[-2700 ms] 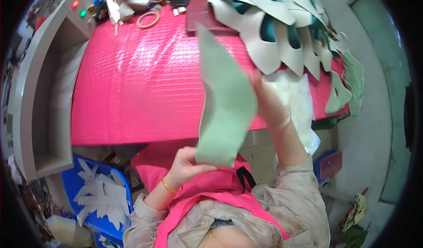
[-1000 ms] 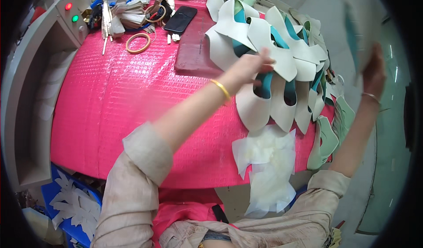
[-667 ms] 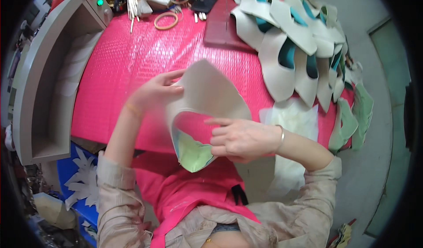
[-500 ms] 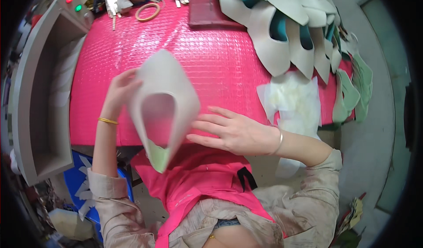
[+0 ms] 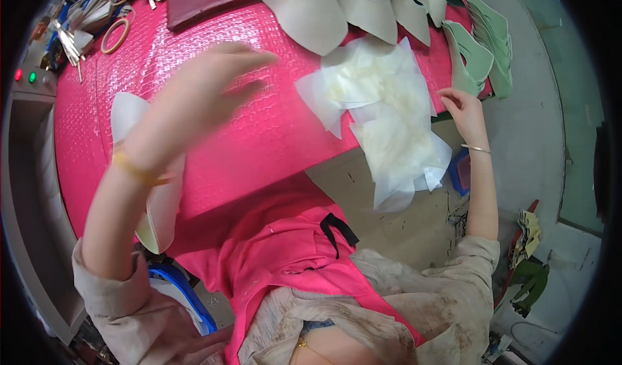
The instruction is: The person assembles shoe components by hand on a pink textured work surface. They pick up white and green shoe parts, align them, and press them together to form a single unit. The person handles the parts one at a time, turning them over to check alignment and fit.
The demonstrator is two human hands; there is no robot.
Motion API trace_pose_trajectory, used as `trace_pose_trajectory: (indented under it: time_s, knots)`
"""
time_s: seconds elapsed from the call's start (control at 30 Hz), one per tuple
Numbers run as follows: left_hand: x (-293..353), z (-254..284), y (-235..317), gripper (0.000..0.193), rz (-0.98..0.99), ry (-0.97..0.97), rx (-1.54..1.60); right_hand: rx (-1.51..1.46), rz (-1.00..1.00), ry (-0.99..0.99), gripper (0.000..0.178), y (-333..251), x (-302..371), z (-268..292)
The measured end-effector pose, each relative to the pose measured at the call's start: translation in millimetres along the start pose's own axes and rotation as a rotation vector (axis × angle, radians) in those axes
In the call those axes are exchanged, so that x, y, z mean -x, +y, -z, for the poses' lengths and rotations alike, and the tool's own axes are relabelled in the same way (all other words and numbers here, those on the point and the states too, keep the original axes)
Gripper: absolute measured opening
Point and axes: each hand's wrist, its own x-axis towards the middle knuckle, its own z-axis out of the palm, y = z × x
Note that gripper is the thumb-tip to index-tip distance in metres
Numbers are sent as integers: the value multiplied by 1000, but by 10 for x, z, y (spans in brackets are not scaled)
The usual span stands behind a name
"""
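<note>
My left hand (image 5: 217, 93), blurred by motion, hangs over the pink table with thumb and fingers apart and nothing seen in it. Beneath that forearm a pale shoe upper (image 5: 164, 213) with a light green lining lies at the table's front edge, its middle hidden by my wrist. Over on the right, my right hand (image 5: 465, 111) is at the table's right edge with fingers loosely bent and apart, holding nothing that I can see. It is between green shoe uppers (image 5: 470, 57) and a pile of thin translucent white pieces (image 5: 389, 109) that overhangs the front edge.
Pale shoe uppers (image 5: 311, 25) with teal lining lie along the back beside a dark red pad (image 5: 201, 5). A tape roll (image 5: 116, 36) and tools (image 5: 68, 44) are at the back left. A grey cabinet (image 5: 29, 171) borders the left side; a blue bin (image 5: 188, 294) stands below.
My left hand has let go of the shoe upper, which now lies on the table. My right hand has moved far right toward the green uppers. The whole view has shifted to the right.
</note>
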Motion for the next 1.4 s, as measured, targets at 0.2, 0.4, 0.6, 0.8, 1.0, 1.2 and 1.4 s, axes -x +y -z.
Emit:
trace_pose_trajectory:
  time_s: [0.2,0.4,0.6,0.8,1.0,1.2,1.4]
  knots:
    - [-797,-1022,394,26,-173,-325,-85,-125,62,36,15,231,-245,-162]
    - [-1035,-1456,350,19,-208,-192,-121,-66,221,98,22,262,-461,-387]
    - [-1223,-1581,456,32,-166,-79,-122,-64,98,94,24,262,-517,-469]
    - [-1673,-1974,548,63,-299,142,-167,28,80,214,18,273,-462,-533]
    - [-1835,-1969,598,101,-35,-36,-14,204,328,331,9,197,-304,-637]
    - [-1818,-2050,526,111,-62,49,66,-323,276,358,5,279,-115,-606]
    - [-1828,-2000,457,106,-121,82,271,-379,245,267,9,168,-147,-577]
